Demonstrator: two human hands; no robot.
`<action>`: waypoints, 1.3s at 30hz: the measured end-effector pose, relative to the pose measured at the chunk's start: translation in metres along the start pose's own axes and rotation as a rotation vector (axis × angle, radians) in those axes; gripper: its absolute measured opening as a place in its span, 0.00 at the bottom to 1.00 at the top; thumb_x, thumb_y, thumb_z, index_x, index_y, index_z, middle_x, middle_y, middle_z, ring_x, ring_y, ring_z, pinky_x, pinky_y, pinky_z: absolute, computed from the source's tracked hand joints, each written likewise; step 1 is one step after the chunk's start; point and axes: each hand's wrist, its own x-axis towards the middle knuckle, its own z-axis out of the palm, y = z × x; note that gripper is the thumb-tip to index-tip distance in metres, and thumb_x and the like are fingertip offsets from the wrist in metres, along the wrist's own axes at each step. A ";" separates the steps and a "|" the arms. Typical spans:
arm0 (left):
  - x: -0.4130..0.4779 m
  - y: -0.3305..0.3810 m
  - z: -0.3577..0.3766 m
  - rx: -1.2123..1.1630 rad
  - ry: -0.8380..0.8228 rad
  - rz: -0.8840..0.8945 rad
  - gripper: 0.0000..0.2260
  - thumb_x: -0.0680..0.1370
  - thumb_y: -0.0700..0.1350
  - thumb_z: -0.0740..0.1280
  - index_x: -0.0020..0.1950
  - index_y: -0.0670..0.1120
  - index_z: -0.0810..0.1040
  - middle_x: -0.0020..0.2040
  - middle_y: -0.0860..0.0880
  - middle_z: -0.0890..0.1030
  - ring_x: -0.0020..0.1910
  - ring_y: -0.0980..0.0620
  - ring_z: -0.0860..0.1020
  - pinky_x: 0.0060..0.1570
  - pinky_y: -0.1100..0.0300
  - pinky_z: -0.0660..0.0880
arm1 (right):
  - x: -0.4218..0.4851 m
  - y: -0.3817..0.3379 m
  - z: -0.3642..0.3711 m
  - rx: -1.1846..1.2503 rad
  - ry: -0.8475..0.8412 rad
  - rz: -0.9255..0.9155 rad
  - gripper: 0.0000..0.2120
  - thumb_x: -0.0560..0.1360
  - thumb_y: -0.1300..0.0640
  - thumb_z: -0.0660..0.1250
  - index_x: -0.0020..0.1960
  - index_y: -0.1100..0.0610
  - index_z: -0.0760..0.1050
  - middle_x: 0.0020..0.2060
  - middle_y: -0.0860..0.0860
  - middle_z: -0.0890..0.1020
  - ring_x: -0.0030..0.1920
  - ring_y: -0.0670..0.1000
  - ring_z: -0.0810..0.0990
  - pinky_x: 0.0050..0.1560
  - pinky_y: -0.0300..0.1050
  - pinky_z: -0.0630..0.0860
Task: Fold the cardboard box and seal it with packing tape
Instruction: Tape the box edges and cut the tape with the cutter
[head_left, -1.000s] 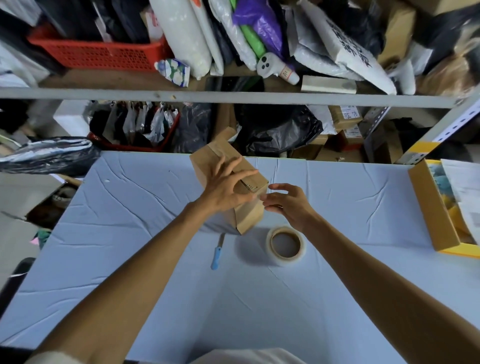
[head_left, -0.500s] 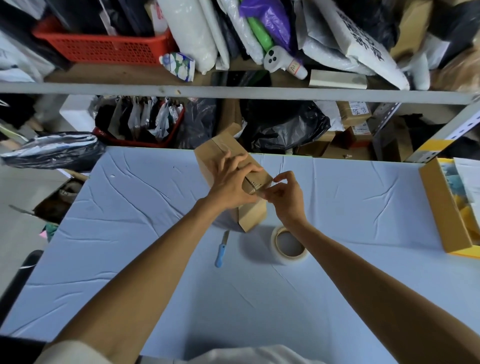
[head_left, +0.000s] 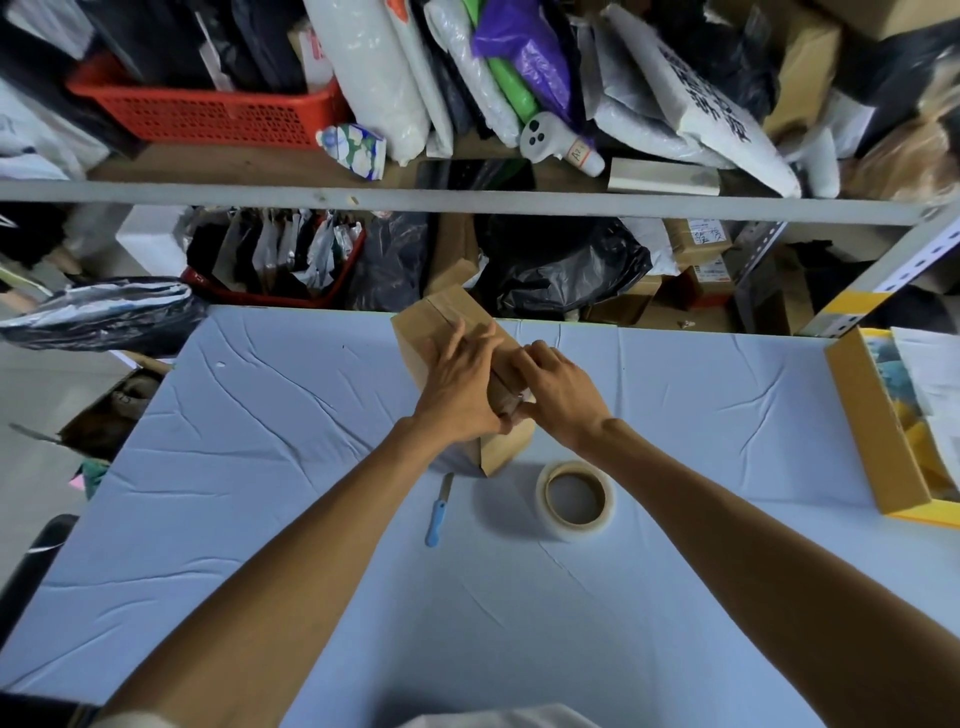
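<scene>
Beneath the spread fingers of the left hand (head_left: 457, 387) stands the cardboard box (head_left: 447, 332), upright on the table (head_left: 260, 467) covered in pale blue cloth. Left hand: fingers extended and fanned, palm pressed flat on the box's top face; nothing is clasped. Right hand (head_left: 563, 395): placed at the box's near right top edge, fingers curled against the cardboard, thumb close to the left thumb. Whether a tape end is pinched under these fingers cannot be determined. Nearer the person than both thumbs, the packing tape roll (head_left: 575, 499) lies flat on the cloth, just beside the box. Left of the roll lies a blue-handled cutter (head_left: 435, 514), apart from both hands.
</scene>
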 end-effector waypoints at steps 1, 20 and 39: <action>0.000 0.000 -0.001 0.020 -0.023 0.000 0.49 0.64 0.56 0.76 0.75 0.45 0.52 0.79 0.47 0.51 0.77 0.41 0.41 0.73 0.38 0.47 | 0.000 -0.002 -0.003 0.026 0.001 0.005 0.27 0.66 0.61 0.74 0.63 0.60 0.71 0.53 0.59 0.74 0.50 0.62 0.74 0.43 0.53 0.73; 0.007 -0.023 -0.044 0.322 -0.263 0.148 0.56 0.58 0.50 0.80 0.77 0.55 0.48 0.75 0.51 0.53 0.69 0.40 0.54 0.65 0.45 0.62 | 0.006 0.008 -0.032 0.073 -0.035 -0.079 0.19 0.71 0.73 0.63 0.57 0.61 0.80 0.48 0.59 0.82 0.49 0.61 0.79 0.47 0.50 0.74; 0.000 -0.033 -0.023 0.147 -0.073 0.082 0.51 0.58 0.67 0.75 0.73 0.51 0.57 0.69 0.48 0.64 0.64 0.45 0.65 0.66 0.48 0.64 | -0.020 -0.006 -0.014 0.773 0.022 0.352 0.37 0.61 0.58 0.81 0.66 0.55 0.71 0.56 0.50 0.76 0.52 0.47 0.76 0.36 0.26 0.74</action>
